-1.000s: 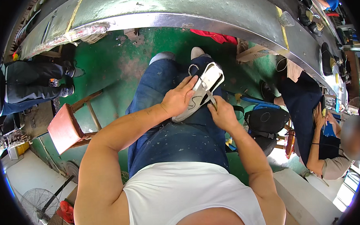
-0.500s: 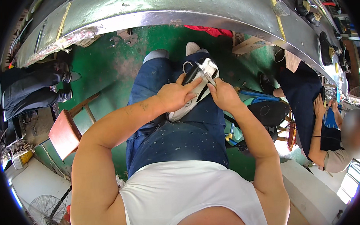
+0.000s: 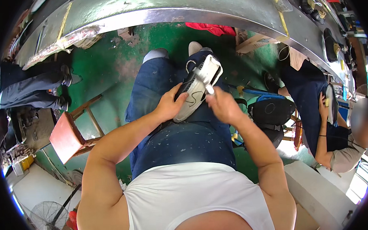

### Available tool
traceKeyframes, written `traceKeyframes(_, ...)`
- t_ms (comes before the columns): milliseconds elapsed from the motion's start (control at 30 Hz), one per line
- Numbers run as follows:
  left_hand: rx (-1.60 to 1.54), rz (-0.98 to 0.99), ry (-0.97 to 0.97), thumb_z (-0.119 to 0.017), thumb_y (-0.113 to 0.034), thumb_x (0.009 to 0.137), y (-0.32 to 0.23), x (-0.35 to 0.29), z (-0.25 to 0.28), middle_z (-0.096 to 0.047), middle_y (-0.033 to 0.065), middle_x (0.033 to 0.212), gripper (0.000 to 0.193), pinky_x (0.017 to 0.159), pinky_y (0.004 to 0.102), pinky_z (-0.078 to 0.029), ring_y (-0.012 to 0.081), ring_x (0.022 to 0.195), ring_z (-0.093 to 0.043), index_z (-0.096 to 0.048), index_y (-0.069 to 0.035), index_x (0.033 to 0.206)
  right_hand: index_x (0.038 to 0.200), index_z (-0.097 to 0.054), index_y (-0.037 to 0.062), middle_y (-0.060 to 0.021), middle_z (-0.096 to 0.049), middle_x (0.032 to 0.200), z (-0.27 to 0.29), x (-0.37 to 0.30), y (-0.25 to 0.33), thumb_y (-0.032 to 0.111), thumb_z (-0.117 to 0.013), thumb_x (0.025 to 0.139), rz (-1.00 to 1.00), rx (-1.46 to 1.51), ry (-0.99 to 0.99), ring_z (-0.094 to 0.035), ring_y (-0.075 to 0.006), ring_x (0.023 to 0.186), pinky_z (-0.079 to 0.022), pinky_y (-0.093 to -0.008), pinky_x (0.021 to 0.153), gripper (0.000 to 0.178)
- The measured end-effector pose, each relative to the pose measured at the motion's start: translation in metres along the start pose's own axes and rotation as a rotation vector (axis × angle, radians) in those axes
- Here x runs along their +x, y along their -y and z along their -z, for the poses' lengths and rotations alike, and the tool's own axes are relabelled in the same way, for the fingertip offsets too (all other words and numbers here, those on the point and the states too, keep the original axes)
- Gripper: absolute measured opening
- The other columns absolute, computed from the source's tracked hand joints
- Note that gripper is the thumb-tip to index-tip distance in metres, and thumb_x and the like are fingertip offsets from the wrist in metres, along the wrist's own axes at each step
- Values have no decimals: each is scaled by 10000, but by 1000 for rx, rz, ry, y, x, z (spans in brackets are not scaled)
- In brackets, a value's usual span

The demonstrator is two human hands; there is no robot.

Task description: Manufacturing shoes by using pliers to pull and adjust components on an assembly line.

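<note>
A white shoe with black panels and a pale, stitched-looking edge (image 3: 195,97) lies slanted across the dark-blue trousers (image 3: 179,142) near the centre of the frame, its opening toward the upper right. Its pale side bears 1 dark curved line. The left hand (image 3: 170,106) holds the shoe's left edge, thumb laid on its side. The right hand (image 3: 224,106) is curled round a silvery, long tool (image 3: 209,89), which crosses over the shoe; its far end is blurred. A grey metal bench (image 3: 146,3) with 2 yellow stripes spans the top of the frame. A red-seated wooden stool (image 3: 66,136) stands at the left, and a black fabric bag (image 3: 271,111) is right of centre.
</note>
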State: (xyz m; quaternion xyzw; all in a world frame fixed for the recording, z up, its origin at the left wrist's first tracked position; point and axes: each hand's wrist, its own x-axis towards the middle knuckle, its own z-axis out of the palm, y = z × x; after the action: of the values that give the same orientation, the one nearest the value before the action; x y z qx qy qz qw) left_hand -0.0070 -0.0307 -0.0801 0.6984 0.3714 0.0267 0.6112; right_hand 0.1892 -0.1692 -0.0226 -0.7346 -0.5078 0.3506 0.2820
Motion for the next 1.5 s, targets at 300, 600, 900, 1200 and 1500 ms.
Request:
traceKeyframes(300, 428, -108, 217, -765, -130, 744, -71, -14, 57, -633, 267, 1234, 933, 966, 424, -492, 407, 1100, -640, -271, -57, 1533, 1216, -558, 13, -75, -679, 967, -35, -55, -40, 157, -626, 928, -181, 380, -176, -654, -166, 900, -513, -315, 829, 329)
traceKeyframes(600, -47, -574, 17, -860, -82, 711, -178, 10, 77, -688, 88, 1138, 886, 883, 314, -524, 163, 993, -656, -409, -85, 1474, 1119, -575, -4, -68, -664, 890, -40, -57, -51, 172, -558, 985, -211, 542, -353, -627, -137, 839, -503, -287, 781, 222)
traceKeyframes(900, 20, -190, 168, -797, -257, 802, -65, 100, 14, -592, 206, 1326, 862, 967, 314, -493, 225, 1128, -619, -359, 79, 1464, 1088, -602, -17, -93, -671, 843, -16, -50, -27, 168, -556, 975, -248, 377, -167, -652, -178, 781, -520, -321, 751, 221)
traceKeyframes(1200, 732, -145, -79, -579, -226, 933, -65, 60, 20, -698, 246, 890, 281, 797, 481, -541, 410, 863, -686, -689, -2, 1063, 1188, -591, -38, -104, -692, 958, 26, -27, -2, 171, -579, 974, -424, 411, 254, -684, -173, 813, -547, -293, 723, 299)
traceKeyframes(1500, 634, -398, -204, -585, -212, 930, -45, 52, 16, -657, 223, 735, 223, 655, 526, -524, 428, 707, -656, -656, -23, 836, 1236, -555, -16, -136, -670, 1078, 25, 15, -1, 158, -616, 960, -413, 650, 338, -682, -229, 912, -568, -365, 739, 332)
